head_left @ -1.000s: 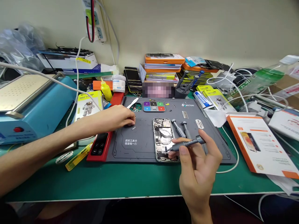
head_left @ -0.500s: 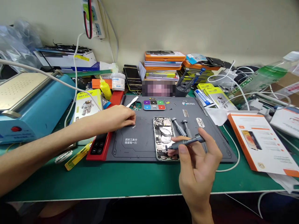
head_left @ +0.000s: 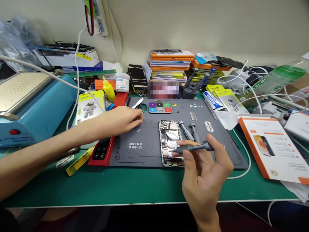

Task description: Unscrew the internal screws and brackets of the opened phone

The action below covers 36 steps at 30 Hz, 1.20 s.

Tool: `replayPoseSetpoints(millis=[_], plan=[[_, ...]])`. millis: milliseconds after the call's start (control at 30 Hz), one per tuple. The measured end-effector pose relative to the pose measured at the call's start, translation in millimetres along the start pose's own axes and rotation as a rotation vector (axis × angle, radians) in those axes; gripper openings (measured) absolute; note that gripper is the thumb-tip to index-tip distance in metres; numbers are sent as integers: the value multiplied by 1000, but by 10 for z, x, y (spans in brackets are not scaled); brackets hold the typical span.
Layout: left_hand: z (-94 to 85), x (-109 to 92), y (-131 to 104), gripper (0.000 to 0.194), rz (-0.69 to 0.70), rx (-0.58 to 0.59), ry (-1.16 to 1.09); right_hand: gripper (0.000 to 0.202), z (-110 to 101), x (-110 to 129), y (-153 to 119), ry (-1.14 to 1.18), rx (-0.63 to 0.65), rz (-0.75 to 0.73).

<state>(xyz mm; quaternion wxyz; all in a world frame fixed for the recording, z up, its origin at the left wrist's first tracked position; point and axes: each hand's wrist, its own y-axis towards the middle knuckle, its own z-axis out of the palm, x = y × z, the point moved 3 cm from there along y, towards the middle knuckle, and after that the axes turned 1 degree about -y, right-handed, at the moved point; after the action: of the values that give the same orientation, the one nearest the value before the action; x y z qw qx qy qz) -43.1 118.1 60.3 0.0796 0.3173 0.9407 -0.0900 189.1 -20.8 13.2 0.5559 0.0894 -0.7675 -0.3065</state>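
My right hand [head_left: 205,174] holds a grey screwdriver [head_left: 193,148] nearly level, an index finger against its end cap. The tip points left over the lower part of an opened smartphone [head_left: 166,135], whose inner parts show. Whether the tip touches anything is unclear. Two more screwdrivers [head_left: 186,131] lie right of the phone. My left hand [head_left: 130,118] is low over the left of the grey mat [head_left: 149,154], its fingers curled together and their tips mostly hidden. Just below it lies a small metal part [head_left: 138,130]. Behind its fingers sits a green circuit board [head_left: 144,108].
A coloured parts tray [head_left: 159,108] sits at the mat's back, beside a screwdriver stand [head_left: 190,91]. A blue heating machine [head_left: 48,112] stands at left, a white-orange box [head_left: 272,148] at right. Loose white cables [head_left: 249,161] run along the right side.
My left hand has lifted slightly away from the small metal part, up and to the right. The screwdriver in my right hand has tilted a little nearer level, its tip slightly higher.
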Motion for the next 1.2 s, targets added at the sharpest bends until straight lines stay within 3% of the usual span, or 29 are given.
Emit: replayPoseSetpoints(millis=[100, 233, 433, 800, 1033, 1200], plan=[[19, -189, -32, 21, 62, -116, 121, 70, 48, -23, 3, -28, 75, -67], [110, -464, -95, 20, 159, -177, 103, 76, 102, -60, 17, -68, 156, -114], [402, -724, -154, 21, 251, -72, 110, 77, 112, -88, 27, -140, 179, -147], [487, -738, -143, 18, 232, -31, 22, 79, 99, -92, 6, -181, 179, -161], [512, -712, -135, 15, 262, -44, -18, 93, 153, 37, 104, -363, 242, -454], [508, -711, -130, 16, 271, -58, -10, 79, 130, 52, 112, -320, 287, -350]])
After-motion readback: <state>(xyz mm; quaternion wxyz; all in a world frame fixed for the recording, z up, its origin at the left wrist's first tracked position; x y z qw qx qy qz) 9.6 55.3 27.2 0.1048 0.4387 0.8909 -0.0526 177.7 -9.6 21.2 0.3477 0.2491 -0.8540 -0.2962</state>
